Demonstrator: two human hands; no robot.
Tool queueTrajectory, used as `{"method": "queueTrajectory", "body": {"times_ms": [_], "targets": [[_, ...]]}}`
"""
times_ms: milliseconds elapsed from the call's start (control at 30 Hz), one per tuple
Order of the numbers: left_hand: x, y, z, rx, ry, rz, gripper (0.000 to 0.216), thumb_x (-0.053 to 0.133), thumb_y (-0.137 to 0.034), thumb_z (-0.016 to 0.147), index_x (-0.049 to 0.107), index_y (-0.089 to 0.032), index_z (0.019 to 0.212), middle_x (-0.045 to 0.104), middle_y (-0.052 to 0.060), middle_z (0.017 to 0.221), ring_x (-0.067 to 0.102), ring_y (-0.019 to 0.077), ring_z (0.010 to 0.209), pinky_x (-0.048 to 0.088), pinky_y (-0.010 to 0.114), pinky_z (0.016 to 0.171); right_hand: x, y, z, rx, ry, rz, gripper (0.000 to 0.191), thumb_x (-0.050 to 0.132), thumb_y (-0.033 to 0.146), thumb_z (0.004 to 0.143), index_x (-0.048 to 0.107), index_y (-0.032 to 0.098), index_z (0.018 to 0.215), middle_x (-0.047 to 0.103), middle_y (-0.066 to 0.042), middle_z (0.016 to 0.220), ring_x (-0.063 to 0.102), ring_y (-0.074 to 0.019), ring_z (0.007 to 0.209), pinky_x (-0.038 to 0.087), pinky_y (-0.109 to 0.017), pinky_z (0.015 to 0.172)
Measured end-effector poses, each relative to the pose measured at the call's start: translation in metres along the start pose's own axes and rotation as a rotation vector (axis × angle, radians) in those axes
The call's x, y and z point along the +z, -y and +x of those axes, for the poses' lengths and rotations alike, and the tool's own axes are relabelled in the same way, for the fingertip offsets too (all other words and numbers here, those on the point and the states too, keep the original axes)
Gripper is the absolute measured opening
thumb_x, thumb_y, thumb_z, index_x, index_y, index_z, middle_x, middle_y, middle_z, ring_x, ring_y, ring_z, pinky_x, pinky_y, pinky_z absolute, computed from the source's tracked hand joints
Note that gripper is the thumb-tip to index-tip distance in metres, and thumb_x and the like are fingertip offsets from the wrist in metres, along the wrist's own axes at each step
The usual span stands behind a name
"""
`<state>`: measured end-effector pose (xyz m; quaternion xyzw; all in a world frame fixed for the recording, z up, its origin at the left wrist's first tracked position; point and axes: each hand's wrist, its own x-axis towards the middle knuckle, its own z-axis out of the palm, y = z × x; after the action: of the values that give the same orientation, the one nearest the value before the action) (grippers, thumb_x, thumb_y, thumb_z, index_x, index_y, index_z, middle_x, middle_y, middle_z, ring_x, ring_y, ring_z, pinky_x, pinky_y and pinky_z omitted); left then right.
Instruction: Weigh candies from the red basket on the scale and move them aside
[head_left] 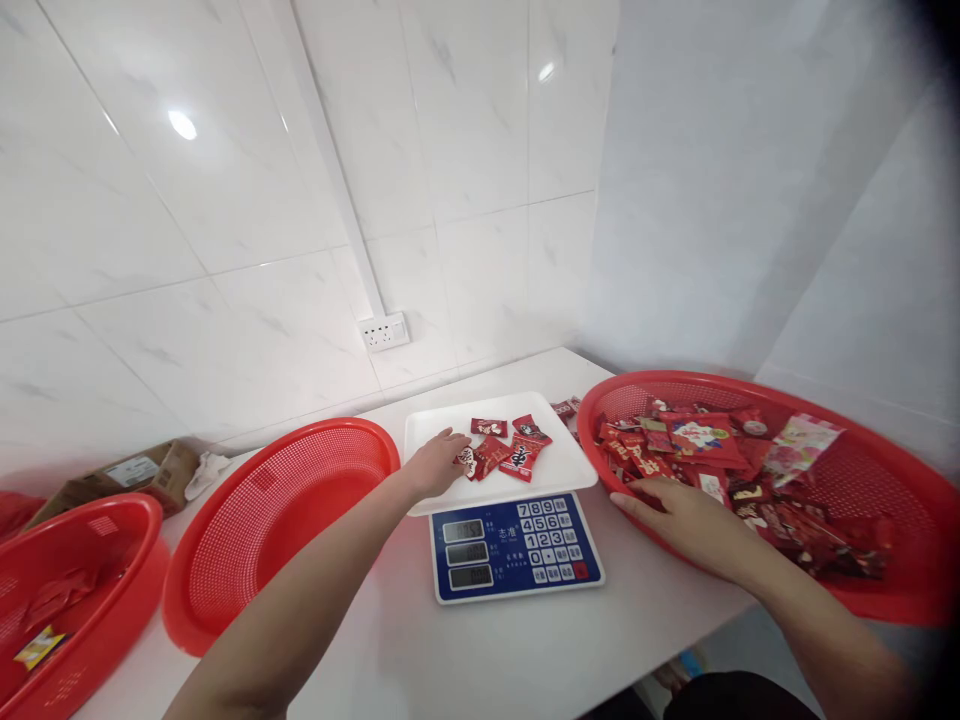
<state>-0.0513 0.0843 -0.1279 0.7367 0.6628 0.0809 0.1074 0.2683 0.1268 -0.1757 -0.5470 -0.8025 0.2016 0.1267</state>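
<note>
My left hand (436, 465) is over the left side of the white weighing tray (427, 425), its fingers closed on a red-and-white wrapped candy (466, 460). Several more red wrapped candies (523, 455) lie on the tray to its right. The tray sits on a blue digital scale (517, 548) with three small displays and a keypad. At the near-left rim of the right red basket (885, 600), my right hand (667, 515) is open, thumb and fingers apart, with nothing seen in it. That basket holds many wrapped red packets (705, 440).
A red perforated basket (352, 440) stands left of the scale. Farther left, another red basket (135, 520) holds red packets and a yellow one (39, 648). Behind are a cardboard box (142, 475) and a wall socket (384, 332). Loose packets (566, 407) lie behind the tray.
</note>
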Motion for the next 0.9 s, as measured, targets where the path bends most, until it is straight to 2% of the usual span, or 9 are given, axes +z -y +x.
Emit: {"method": "queueTrajectory", "body": {"times_ms": [167, 300, 400, 467, 533, 600, 667, 800, 900], "targets": [[-0.004, 0.002, 0.012, -0.006, 0.034, 0.033, 0.035, 0.059, -0.028, 0.074, 0.061, -0.018, 0.107, 0.063, 0.010, 0.109, 0.055, 0.0277, 0.108, 0.044, 0.036, 0.087, -0.003, 0.003, -0.002, -0.007, 0.009, -0.003, 0.050, 0.038, 0.058, 0.082, 0.067, 0.019, 0.094, 0.068, -0.011, 0.105, 0.062, -0.0285, 0.096, 0.047, -0.037, 0.078], [-0.023, 0.006, -0.006, -0.055, 0.023, 0.032, 0.019, 0.054, -0.029, 0.076, 0.066, -0.020, 0.088, 0.065, 0.006, 0.094, 0.062, 0.0205, 0.084, 0.047, 0.028, 0.071, -0.001, 0.000, -0.001, -0.015, -0.005, 0.018, 0.051, 0.038, 0.059, 0.081, 0.068, 0.020, 0.093, 0.069, -0.011, 0.103, 0.063, -0.0284, 0.095, 0.048, -0.036, 0.076], [-0.054, 0.022, -0.031, -0.156, -0.051, 0.038, 0.026, 0.043, -0.034, 0.083, 0.062, -0.022, 0.095, 0.065, 0.003, 0.094, 0.062, 0.0171, 0.077, 0.046, 0.025, 0.064, 0.001, -0.003, -0.001, -0.011, -0.024, 0.030, 0.051, 0.039, 0.060, 0.081, 0.068, 0.020, 0.095, 0.069, -0.010, 0.104, 0.063, -0.0281, 0.095, 0.048, -0.035, 0.075], [-0.073, 0.035, -0.046, -0.265, -0.110, 0.072, 0.030, 0.040, -0.038, 0.083, 0.059, -0.020, 0.099, 0.065, 0.005, 0.087, 0.061, 0.0188, 0.070, 0.045, 0.028, 0.058, 0.001, -0.002, -0.001, -0.016, -0.028, 0.035, 0.051, 0.039, 0.060, 0.081, 0.068, 0.021, 0.096, 0.069, -0.010, 0.104, 0.063, -0.0279, 0.095, 0.048, -0.035, 0.075], [-0.081, 0.042, -0.052, -0.349, -0.183, 0.113, 0.039, 0.042, -0.044, 0.082, 0.055, -0.017, 0.107, 0.064, 0.010, 0.094, 0.061, 0.0227, 0.074, 0.045, 0.031, 0.059, -0.001, -0.001, -0.001, -0.011, -0.027, 0.034, 0.051, 0.040, 0.060, 0.081, 0.068, 0.021, 0.096, 0.068, -0.010, 0.105, 0.063, -0.0283, 0.095, 0.048, -0.035, 0.075], [-0.073, 0.037, -0.049, -0.353, -0.228, 0.125, 0.044, 0.040, -0.049, 0.083, 0.052, -0.017, 0.112, 0.061, 0.013, 0.106, 0.060, 0.0256, 0.086, 0.046, 0.033, 0.064, -0.003, 0.002, -0.001, -0.001, -0.013, 0.029, 0.050, 0.040, 0.059, 0.081, 0.068, 0.020, 0.095, 0.068, -0.011, 0.105, 0.063, -0.0287, 0.095, 0.048, -0.035, 0.076], [-0.051, 0.022, -0.037, -0.275, -0.214, 0.099, 0.044, 0.038, -0.051, 0.085, 0.053, -0.019, 0.111, 0.061, 0.010, 0.107, 0.058, 0.0243, 0.095, 0.046, 0.033, 0.071, -0.005, 0.004, -0.001, 0.001, 0.002, 0.027, 0.049, 0.039, 0.058, 0.081, 0.068, 0.020, 0.093, 0.069, -0.010, 0.103, 0.063, -0.0286, 0.094, 0.049, -0.036, 0.075], [-0.001, -0.017, -0.004, -0.066, -0.120, 0.045, 0.040, 0.046, -0.045, 0.084, 0.052, -0.022, 0.117, 0.062, 0.007, 0.112, 0.054, 0.0215, 0.107, 0.044, 0.030, 0.083, -0.005, 0.004, -0.002, 0.002, -0.002, 0.037, 0.049, 0.040, 0.059, 0.081, 0.069, 0.021, 0.091, 0.069, -0.009, 0.104, 0.063, -0.0284, 0.095, 0.049, -0.035, 0.075], [0.017, -0.033, 0.013, -0.007, -0.084, 0.047, 0.040, 0.050, -0.037, 0.082, 0.050, -0.021, 0.118, 0.063, 0.009, 0.109, 0.054, 0.0238, 0.106, 0.044, 0.032, 0.082, -0.004, 0.001, -0.003, -0.027, -0.008, 0.063, 0.049, 0.038, 0.059, 0.082, 0.068, 0.022, 0.091, 0.070, -0.009, 0.101, 0.064, -0.0276, 0.092, 0.048, -0.034, 0.073]]}}
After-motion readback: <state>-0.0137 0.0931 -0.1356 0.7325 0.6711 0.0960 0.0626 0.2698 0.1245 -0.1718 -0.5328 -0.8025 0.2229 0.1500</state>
